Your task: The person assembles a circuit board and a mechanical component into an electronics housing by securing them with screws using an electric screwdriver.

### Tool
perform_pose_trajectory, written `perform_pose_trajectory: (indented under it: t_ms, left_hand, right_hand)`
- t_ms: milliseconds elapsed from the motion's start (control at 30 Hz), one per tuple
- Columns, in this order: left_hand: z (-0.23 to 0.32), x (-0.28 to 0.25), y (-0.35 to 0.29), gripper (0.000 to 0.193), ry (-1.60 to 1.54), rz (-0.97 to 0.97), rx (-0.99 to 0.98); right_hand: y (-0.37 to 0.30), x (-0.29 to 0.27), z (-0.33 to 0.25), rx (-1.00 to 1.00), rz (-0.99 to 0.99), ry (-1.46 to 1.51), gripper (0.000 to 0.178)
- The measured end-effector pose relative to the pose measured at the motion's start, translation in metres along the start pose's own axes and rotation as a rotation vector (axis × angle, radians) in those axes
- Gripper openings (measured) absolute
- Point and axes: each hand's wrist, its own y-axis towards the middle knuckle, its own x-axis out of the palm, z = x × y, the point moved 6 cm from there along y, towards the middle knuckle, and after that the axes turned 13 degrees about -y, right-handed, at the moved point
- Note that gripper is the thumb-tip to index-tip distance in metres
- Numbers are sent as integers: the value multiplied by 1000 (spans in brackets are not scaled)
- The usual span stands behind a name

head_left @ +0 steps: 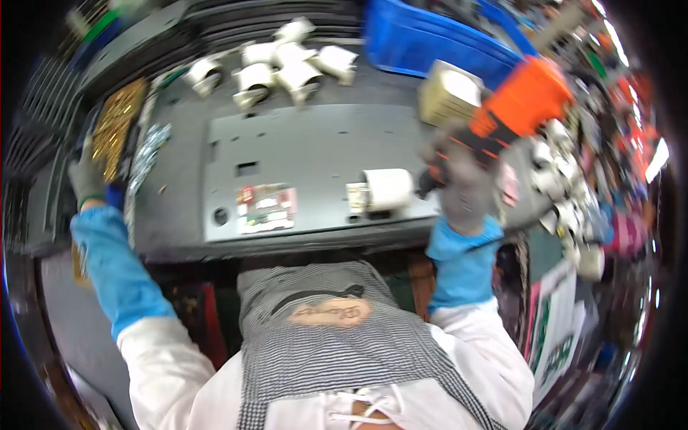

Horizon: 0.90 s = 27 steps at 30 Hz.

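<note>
Orange-and-black power tool (522,99), in the head view, raised over the right part of the desk (178,204), grasped in the blurred, gloved fingers of the right hand (466,179), dark tip (426,183) near a white cylindrical part (388,188) on the grey plate (315,150). Gloved left hand (86,177) at far left, beside small gold-coloured pieces (115,129); cannot tell whether released or clenched in the fingers.
</note>
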Motion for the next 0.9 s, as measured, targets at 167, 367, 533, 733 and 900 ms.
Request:
perform_pose_trajectory:
  t_ms: [167,367,533,733,900]
  left_hand:
    - [174,74,-135,78,-804,-387,209]
    - [301,108,-321,76,-522,-1153,645]
    - [337,148,-384,83,-370,-1109,808]
    - [334,162,-401,82,-479,-1027,771]
    - [334,160,-399,78,-432,-987,829]
  right_hand:
    - [-9,-27,-50,-358,-186,336,69]
    - [-30,-148,-101,-866,72,-47,76]
    - [-50,-173,-66,-553,13,-757,43]
    - [-26,-154,17,-620,-289,-1334,36]
    - [3,-161,65,-585,-301,-1282,37]
